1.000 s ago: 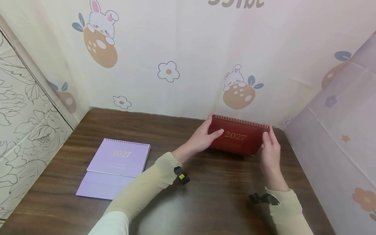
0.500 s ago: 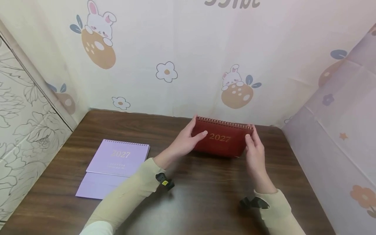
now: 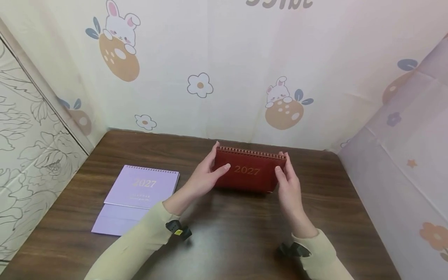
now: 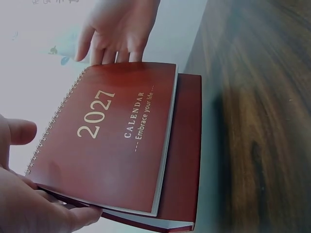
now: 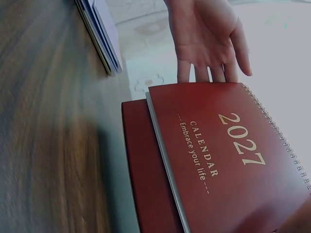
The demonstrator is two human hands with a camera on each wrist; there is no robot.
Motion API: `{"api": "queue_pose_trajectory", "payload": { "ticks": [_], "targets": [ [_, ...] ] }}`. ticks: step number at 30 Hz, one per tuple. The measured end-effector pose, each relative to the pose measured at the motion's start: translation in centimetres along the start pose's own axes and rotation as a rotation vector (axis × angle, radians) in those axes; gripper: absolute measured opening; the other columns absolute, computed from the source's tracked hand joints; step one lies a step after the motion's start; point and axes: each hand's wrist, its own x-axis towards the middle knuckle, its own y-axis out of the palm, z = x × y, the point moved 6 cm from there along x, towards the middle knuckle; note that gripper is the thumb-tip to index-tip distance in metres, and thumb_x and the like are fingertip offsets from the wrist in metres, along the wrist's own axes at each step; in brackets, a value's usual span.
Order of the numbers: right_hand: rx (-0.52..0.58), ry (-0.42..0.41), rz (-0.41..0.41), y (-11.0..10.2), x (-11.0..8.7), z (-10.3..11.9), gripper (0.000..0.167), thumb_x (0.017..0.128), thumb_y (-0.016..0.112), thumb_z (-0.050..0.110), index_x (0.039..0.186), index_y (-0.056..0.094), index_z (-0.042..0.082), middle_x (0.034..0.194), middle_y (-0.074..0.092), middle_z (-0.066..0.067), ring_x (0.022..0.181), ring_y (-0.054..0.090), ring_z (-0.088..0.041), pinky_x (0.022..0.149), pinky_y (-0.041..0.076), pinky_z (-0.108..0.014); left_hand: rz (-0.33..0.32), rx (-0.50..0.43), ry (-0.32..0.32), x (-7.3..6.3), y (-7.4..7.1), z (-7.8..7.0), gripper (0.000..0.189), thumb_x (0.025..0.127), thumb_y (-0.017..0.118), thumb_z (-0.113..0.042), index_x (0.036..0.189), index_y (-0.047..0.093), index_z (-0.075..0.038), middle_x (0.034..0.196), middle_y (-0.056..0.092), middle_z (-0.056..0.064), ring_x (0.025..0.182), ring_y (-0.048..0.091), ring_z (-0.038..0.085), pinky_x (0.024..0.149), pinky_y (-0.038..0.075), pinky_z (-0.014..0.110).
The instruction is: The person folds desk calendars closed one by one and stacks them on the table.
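A red desk calendar with gold "2027" lettering and a spiral binding along its top is between both hands, over the back middle of the table. My left hand holds its left end, thumb toward the front cover and fingers reaching behind. At the other end, my right hand holds it the same way. In the left wrist view the right hand's fingertips disappear behind the cover, and its thumb stands off from it. The right wrist view shows the left hand likewise. A dark shadow lies under the calendar.
A lilac 2027 desk calendar stands on the left of the brown wooden table, partly hidden by the left forearm. A printed curtain hangs at the back edge; another patterned sheet borders the right.
Both hands have moved the red calendar leftward along the back of the table and slightly nearer, keeping hold of its two ends. The lilac calendar has stayed put.
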Motion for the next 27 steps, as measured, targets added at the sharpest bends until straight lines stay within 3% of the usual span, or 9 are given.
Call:
{"api": "queue_pose_trajectory", "payload": {
  "ticks": [12,19,27],
  "targets": [
    [-0.061,-0.011,0.061,1.5,-1.8,0.4,0.061,0.107,0.045,0.027,0.160,0.015,0.031,0.162,0.025,0.010,0.148,0.020,-0.010,0.117,0.023,-0.040,-0.019,-0.034,0.041,-2.9,-1.1,0.9,0.082,0.097,0.064,-0.039,0.160,0.013,-0.033,0.164,0.016,-0.009,0.148,0.024,0.018,0.115,0.028,0.044],
    [-0.104,0.024,0.088,2.2,-2.4,-1.6,0.065,0.106,0.048,0.028,0.160,0.012,0.032,0.163,0.020,0.010,0.149,0.018,-0.011,0.116,0.023,-0.042,-0.026,-0.031,0.016,-3.5,-0.7,2.6,0.082,0.097,0.066,-0.034,0.160,0.013,-0.032,0.163,0.019,-0.009,0.147,0.025,0.015,0.114,0.029,0.044],
    [-0.110,-0.010,0.109,2.1,-2.5,-2.5,0.066,0.106,0.050,0.028,0.159,0.013,0.036,0.163,0.021,0.013,0.149,0.018,-0.010,0.116,0.023,-0.043,-0.055,0.014,0.075,-3.6,-0.8,3.2,0.078,0.097,0.065,-0.031,0.159,0.018,-0.033,0.161,0.026,-0.007,0.143,0.035,0.019,0.111,0.034,0.044]
  ]
}}
